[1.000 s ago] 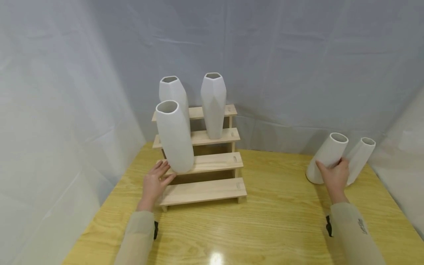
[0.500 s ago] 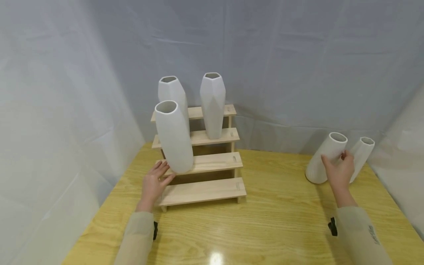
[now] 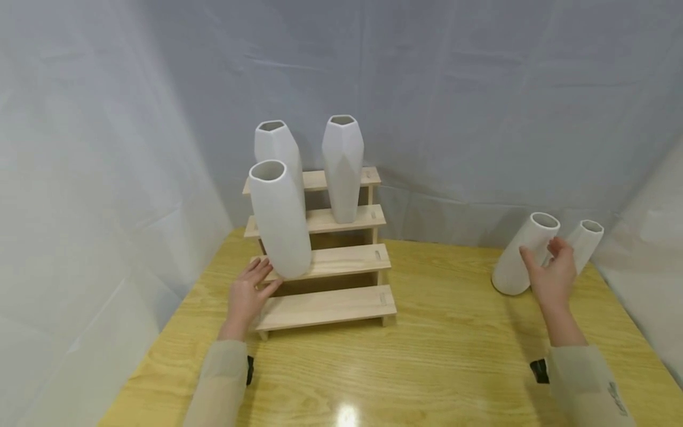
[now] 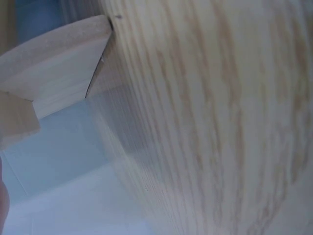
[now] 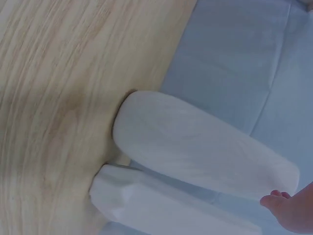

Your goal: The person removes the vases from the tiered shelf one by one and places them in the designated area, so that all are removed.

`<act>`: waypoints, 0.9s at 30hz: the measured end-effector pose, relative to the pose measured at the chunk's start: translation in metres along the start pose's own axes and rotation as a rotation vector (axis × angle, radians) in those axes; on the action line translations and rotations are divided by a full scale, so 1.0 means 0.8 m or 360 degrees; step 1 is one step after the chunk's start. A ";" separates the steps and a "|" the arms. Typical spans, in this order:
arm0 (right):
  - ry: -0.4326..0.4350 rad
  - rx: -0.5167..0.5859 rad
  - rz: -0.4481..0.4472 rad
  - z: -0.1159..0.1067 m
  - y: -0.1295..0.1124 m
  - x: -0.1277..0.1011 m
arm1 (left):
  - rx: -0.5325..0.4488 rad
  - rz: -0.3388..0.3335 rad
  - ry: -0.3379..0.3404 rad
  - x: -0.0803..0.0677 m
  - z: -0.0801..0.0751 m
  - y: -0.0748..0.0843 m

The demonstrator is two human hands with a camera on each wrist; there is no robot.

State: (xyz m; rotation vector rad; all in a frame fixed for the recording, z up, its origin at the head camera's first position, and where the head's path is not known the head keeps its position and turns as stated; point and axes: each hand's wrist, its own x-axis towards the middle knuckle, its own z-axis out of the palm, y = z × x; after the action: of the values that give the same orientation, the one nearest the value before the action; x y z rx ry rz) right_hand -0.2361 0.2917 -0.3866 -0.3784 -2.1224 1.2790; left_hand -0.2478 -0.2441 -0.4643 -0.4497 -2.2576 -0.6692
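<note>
Right hand (image 3: 552, 277), fingers spread, is closing on round vase (image 3: 523, 255); left hand (image 3: 249, 293), fingers relaxed, is steadying stepped rack (image 3: 341, 305). Next: likely firm wrap, vertical lift.

On the table (image 3: 437, 356) I have a stepped rack (image 3: 325, 279) at back left. Two vases (image 3: 343, 169) stand side by side on its upper steps, and a third vase (image 3: 280, 219) stands in front of the left one, a step lower. My left hand (image 3: 248, 296) rests at the rack's left end, beside that third vase. Far to the right, well apart from the rack, a round vase (image 3: 520, 255) stands on the table with a faceted vase (image 3: 584, 240) just behind and right of it. My right hand (image 3: 552, 276) is in front of them, fingers at the round vase.
</note>
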 end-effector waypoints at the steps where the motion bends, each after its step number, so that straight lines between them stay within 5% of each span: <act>1: -0.0020 0.0015 -0.0007 0.000 -0.004 -0.002 | -0.0002 0.0000 0.0003 0.000 0.000 0.000; 27: -0.0534 0.0224 -0.0531 0.077 -0.072 -0.050 | 0.0027 0.0093 0.0043 0.002 -0.001 -0.002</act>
State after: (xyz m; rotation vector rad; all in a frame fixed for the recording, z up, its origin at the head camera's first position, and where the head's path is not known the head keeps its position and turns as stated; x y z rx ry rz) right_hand -0.2411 0.1999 -0.3716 0.2597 -2.2270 1.3503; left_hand -0.2492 -0.2454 -0.4635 -0.4939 -2.2143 -0.6224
